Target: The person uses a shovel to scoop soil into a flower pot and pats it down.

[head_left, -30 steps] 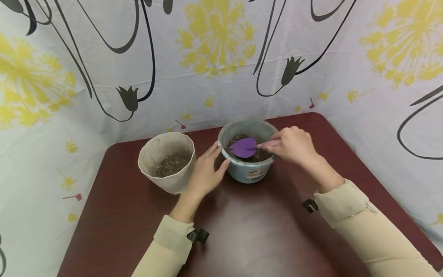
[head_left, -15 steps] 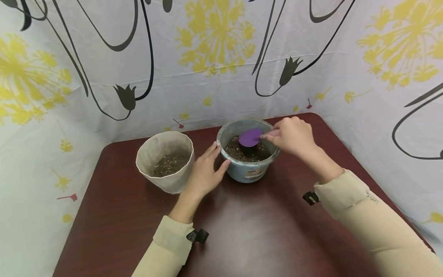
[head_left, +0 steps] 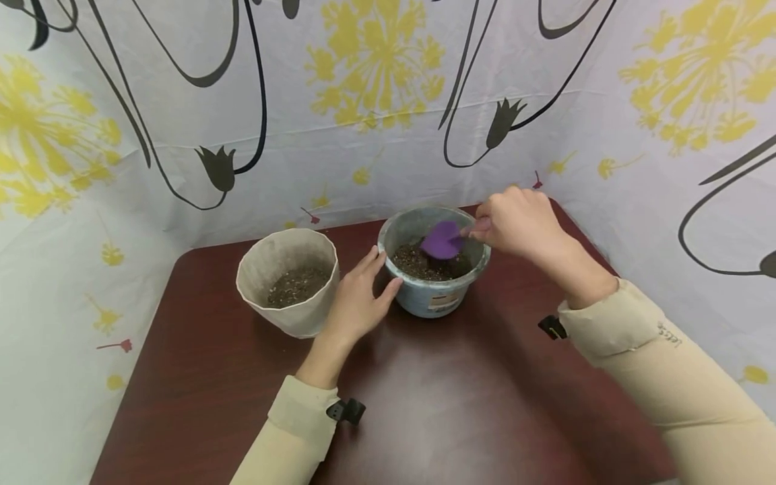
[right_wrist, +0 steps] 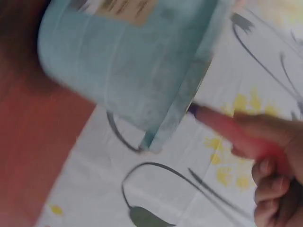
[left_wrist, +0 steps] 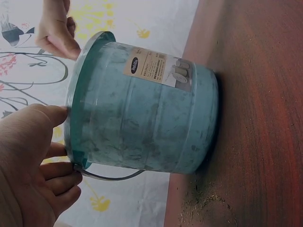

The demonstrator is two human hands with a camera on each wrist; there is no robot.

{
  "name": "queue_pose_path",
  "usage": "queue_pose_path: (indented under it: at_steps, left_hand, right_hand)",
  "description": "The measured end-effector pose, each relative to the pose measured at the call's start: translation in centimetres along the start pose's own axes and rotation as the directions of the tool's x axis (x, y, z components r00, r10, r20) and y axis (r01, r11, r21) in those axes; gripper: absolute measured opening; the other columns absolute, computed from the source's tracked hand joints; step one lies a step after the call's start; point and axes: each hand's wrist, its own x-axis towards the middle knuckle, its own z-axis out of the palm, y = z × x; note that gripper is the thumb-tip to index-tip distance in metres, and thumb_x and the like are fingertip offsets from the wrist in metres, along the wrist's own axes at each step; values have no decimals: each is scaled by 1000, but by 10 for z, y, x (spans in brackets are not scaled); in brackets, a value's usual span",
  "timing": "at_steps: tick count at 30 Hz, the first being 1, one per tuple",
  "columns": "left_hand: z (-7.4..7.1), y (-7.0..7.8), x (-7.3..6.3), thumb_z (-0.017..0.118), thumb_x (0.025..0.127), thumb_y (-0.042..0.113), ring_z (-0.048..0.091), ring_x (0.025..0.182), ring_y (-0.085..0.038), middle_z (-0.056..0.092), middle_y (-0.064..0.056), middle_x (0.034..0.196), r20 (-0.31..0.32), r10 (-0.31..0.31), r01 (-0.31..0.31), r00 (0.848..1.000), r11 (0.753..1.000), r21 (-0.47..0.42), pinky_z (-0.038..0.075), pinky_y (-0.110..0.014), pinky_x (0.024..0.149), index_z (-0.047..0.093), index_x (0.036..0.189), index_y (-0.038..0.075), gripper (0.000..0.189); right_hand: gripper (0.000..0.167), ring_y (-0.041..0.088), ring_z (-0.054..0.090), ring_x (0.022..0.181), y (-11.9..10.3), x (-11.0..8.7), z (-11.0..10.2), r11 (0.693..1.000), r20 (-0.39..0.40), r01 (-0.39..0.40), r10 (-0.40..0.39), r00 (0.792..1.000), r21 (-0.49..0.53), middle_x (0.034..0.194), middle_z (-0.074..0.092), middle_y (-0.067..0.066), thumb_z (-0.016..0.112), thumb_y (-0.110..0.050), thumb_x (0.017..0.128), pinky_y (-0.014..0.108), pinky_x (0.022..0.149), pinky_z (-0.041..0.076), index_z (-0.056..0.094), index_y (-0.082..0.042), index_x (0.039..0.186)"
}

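Observation:
A purple trowel (head_left: 442,240) with a pink handle (right_wrist: 227,127) is gripped by my right hand (head_left: 518,221), above the bucket's right rim. Its blade dips into dark soil (head_left: 427,263) in a blue-green bucket (head_left: 433,296), whose front carries a paper label. My left hand (head_left: 359,300) rests against the bucket's left rim, fingers lightly bent. In the left wrist view its thumb (left_wrist: 57,115) lies at the rim, its other fingers (left_wrist: 61,189) near the wire handle's joint. The blade is hidden by the bucket wall in the right wrist view.
Just left of my left hand stands a cream pot (head_left: 287,283) with soil in its bottom. Both containers sit on a dark red-brown table (head_left: 418,391). A patterned white cloth (head_left: 291,101) hangs behind. Soil crumbs (left_wrist: 208,203) lie by the bucket's foot.
My right hand has risen, moving slightly back, and the trowel blade has swung from nearly level to a steeper tilt, shifting right. The left hand stays at the rim.

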Motion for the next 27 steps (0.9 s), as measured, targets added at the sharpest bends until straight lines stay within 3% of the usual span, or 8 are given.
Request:
queue_pose_path:
  at_steps: [3, 5, 11, 14, 17, 20, 24, 27]
  left_hand:
    - [-1, 0, 0, 61, 101, 45, 44, 141, -31, 40, -11, 159, 2, -13, 13, 1000, 1000, 1, 37, -47, 115, 50, 149, 5, 64]
    - [-1, 0, 0, 61, 100, 46, 44, 141, -30, 39, -9, 160, 9, -26, 26, 1000, 1000, 6, 38, -47, 115, 49, 150, 6, 65]
    - [-3, 2, 3, 58, 100, 53, 46, 140, -31, 42, -11, 157, -4, -36, 36, 999, 998, 48, 39, -46, 114, 45, 152, 3, 73]
    - [-4, 4, 5, 58, 99, 54, 48, 138, -32, 44, -14, 155, -16, -42, 43, 999, 998, 47, 41, -46, 113, 44, 152, 2, 75]
    - [-5, 6, 6, 59, 98, 54, 48, 138, -32, 44, -14, 155, -14, -49, 50, 999, 998, 45, 42, -46, 112, 44, 152, 2, 76]
    - [-5, 7, 6, 59, 98, 55, 48, 138, -32, 43, -14, 155, -7, -44, 44, 999, 998, 43, 41, -46, 112, 43, 152, 2, 76]
    - [-3, 7, 6, 60, 98, 54, 47, 138, -32, 43, -15, 155, -8, -39, 40, 999, 999, 28, 40, -46, 113, 43, 151, 2, 76]
    - [-3, 5, 5, 62, 98, 53, 47, 138, -32, 44, -15, 155, -20, -38, 38, 999, 999, 13, 40, -45, 113, 44, 151, 1, 76]
  right_hand:
    - [33, 30, 52, 49, -3, 2, 1, 984, -102, 99, -114, 988, -147, 55, 55, 3, 80, -27, 86, 49, 42, 45, 62, -17, 60]
    - [35, 28, 48, 44, -4, 3, 4, 968, -116, 142, -168, 979, -205, 52, 52, 2, 80, -27, 86, 48, 39, 44, 62, -17, 58]
    - [43, 20, 41, 44, -3, 4, 12, 936, -47, 211, -233, 971, -280, 50, 46, 0, 81, -18, 82, 44, 37, 42, 50, -19, 52]
    - [52, 17, 36, 44, -1, 3, 14, 912, -44, 279, -306, 951, -302, 48, 41, 0, 83, -20, 81, 41, 36, 40, 42, -19, 50]
    - [53, 15, 37, 43, 2, 2, 17, 886, 8, 354, -368, 930, -299, 48, 38, 0, 86, -24, 80, 37, 37, 39, 42, -18, 51]
    - [48, 15, 41, 43, 4, -1, 21, 911, 72, 338, -330, 941, -237, 50, 40, 0, 86, -25, 80, 36, 38, 40, 46, -17, 53]
    - [35, 19, 53, 48, 8, -3, 30, 974, 78, 215, -210, 975, -72, 55, 52, -1, 83, -27, 81, 40, 42, 46, 58, -16, 59]
    - [28, 21, 59, 55, 11, -3, 37, 991, 89, 130, -133, 987, 42, 61, 61, -1, 83, -29, 80, 40, 45, 47, 65, -18, 62]
